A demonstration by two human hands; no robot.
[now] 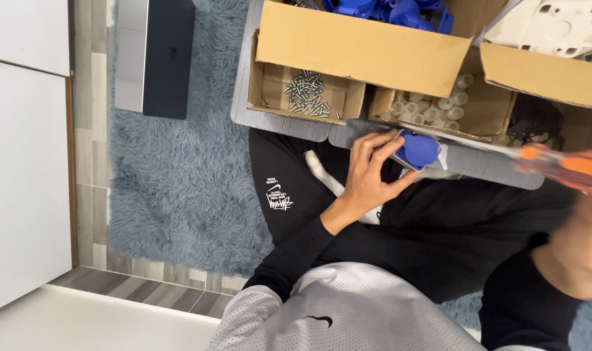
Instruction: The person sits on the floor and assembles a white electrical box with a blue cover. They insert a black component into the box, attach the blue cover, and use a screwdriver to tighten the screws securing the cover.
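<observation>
Fingers (pixel 373 151) of the left hand (pixel 366 179) curled around a blue plastic part (pixel 418 149), thumb underneath, pressing it against the near edge of the grey board (pixel 491 170) laid over the lap. Right hand (pixel 585 240) blurred at the right edge of the view, wrapped around an orange-handled screwdriver (pixel 559 166) — grip looks closed, though too smeared to tell exactly how the fingers sit. Shaft slanted toward the blue part, tip not clearly seen.

Judged as the fastening step: part steadied, tool brought in. Next move calls for the tip meeting a screw head squarely and the left hand keeping the part from twisting.

Further out on the board: a small cardboard box of loose screws (pixel 307 92) at the near left corner, another box of pale round caps (pixel 432 107) just beside it, a dark tangle of parts near the right end. Behind, a bigger box (pixel 361 49) with more blue parts (pixel 387 10), and white plastic pieces (pixel 556 26) at the far right corner. Tall front wall of the bigger box likely in the way of reaching inside — screws, though, close at hand. Shaggy grey-blue rug (pixel 179 182) below, a dark flat case (pixel 156 55) lying on it.
</observation>
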